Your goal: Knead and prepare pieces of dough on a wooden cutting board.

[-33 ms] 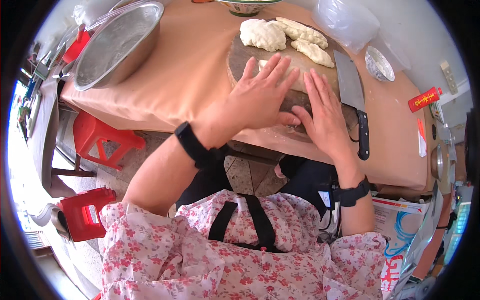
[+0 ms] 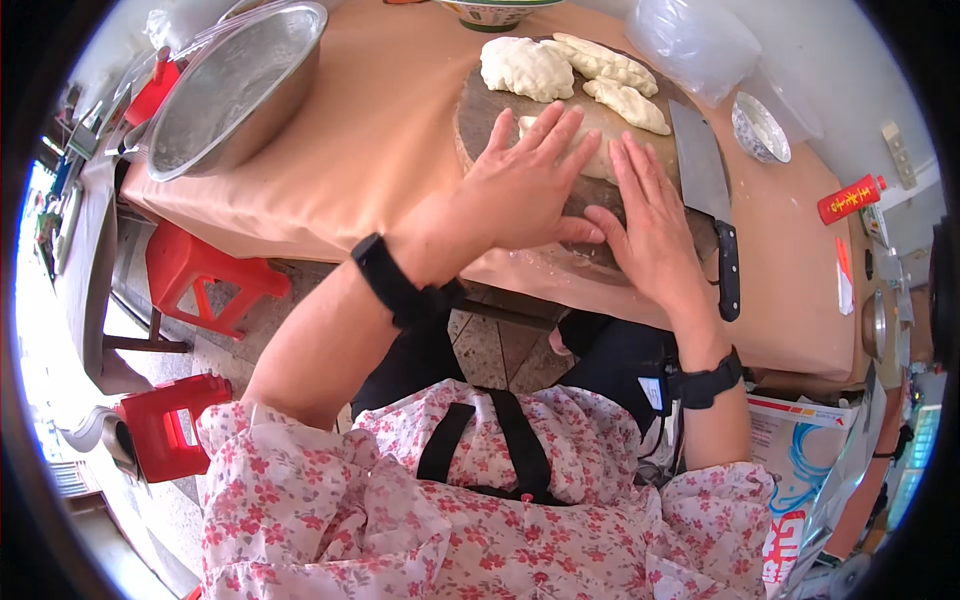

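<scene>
My left hand [image 2: 520,195] and my right hand [image 2: 652,225] lie side by side on a flattened piece of pale dough [image 2: 603,160], fingers stretched out and thumbs nearly meeting. Much of that dough is hidden beneath them. It rests on a round wooden cutting board [image 2: 474,115]. Behind my fingers sit a lumpy ball of dough [image 2: 527,69], a long dough roll [image 2: 608,66] and a shorter one [image 2: 628,105]. To the right of my right hand, a cleaver [image 2: 699,160] lies with its blade on the board and its black handle toward me.
A large metal basin [image 2: 240,100] stands at the left of the table. A small patterned bowl [image 2: 760,128], a plastic bag [image 2: 690,45] and a red container [image 2: 850,199] are on the right. Another bowl [image 2: 497,14] is at the back. Red stools [image 2: 205,275] stand below left.
</scene>
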Tool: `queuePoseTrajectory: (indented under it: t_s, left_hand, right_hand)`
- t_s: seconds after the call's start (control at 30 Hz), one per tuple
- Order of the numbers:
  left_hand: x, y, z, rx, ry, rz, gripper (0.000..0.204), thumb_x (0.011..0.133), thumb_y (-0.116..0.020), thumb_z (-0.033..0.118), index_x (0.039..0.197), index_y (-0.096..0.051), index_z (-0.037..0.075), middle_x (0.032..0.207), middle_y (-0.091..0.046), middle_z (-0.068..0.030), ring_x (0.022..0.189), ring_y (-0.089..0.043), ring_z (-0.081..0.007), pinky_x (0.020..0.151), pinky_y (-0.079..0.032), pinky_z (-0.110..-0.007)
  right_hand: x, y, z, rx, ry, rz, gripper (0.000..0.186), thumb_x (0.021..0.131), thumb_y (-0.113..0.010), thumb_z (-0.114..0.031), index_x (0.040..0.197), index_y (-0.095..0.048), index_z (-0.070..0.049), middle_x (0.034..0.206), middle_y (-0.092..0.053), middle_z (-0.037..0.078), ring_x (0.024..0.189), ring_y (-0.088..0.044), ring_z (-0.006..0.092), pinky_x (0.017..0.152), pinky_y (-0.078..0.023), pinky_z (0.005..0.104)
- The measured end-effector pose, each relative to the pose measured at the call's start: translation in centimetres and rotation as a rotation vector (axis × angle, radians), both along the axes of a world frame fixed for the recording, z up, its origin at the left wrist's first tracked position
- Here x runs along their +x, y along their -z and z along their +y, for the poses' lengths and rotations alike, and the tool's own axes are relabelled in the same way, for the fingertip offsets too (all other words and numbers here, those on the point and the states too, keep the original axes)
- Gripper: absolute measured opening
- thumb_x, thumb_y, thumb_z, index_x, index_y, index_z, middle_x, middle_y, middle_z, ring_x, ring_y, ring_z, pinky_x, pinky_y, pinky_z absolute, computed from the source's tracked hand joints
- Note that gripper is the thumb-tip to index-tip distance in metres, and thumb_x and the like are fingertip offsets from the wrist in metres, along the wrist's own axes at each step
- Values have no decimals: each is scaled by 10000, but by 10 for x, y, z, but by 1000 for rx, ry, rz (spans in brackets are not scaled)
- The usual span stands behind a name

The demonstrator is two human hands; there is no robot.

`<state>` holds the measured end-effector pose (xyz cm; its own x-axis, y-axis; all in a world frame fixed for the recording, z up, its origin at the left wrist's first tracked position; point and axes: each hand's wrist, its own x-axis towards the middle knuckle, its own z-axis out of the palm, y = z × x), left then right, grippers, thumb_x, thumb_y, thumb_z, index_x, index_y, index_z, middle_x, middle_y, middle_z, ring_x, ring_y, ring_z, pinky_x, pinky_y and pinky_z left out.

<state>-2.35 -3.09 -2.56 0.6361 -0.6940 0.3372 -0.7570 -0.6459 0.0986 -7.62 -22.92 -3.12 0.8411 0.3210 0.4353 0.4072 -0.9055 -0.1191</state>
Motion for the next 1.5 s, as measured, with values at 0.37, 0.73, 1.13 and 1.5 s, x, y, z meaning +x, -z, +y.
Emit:
queuePoseTrajectory:
  t_s: [0.37, 0.73, 1.13, 1.5]
  left_hand:
    - [44, -12, -24, 53, 6, 143, 1023, 766, -597, 731, 1469, -346, 32, 1505, -346, -223, 1444, -253, -366, 1145, -214, -601]
    - [40, -15, -21, 42, -8, 168, 972, 753, -675, 664, 1470, -357, 91, 1432, -433, -186, 1391, -335, -368, 1146, -258, -521]
    - [-23, 3, 4, -219, 112, 131, 811, 712, -811, 376, 1371, -466, 53, 1363, -514, -161, 1315, -435, -361, 1090, -346, -469]
    - [-37, 14, 19, -418, 252, 17, 452, 709, -736, 62, 1146, -624, 90, 1129, -620, -97, 1085, -593, -310, 923, -479, -417]
  right_hand:
    - [51, 4, -18, -15, 52, 66, 693, 952, -556, -445, 1475, -348, -42, 1525, -343, 187, 1424, -293, 380, 1139, -279, 491]
    - [50, -5, -20, 92, -20, 113, 646, 933, -578, -452, 1401, -444, -29, 1416, -474, 189, 1327, -429, 353, 1085, -353, 457]
    - [-19, -6, -4, 47, -28, 47, 643, 863, -677, -422, 1320, -499, -6, 1331, -525, 209, 1267, -465, 399, 1062, -373, 473]
    - [-54, 7, 5, 244, -81, 24, 558, 761, -771, -127, 1257, -533, -34, 1241, -579, 160, 1160, -555, 354, 986, -448, 443]
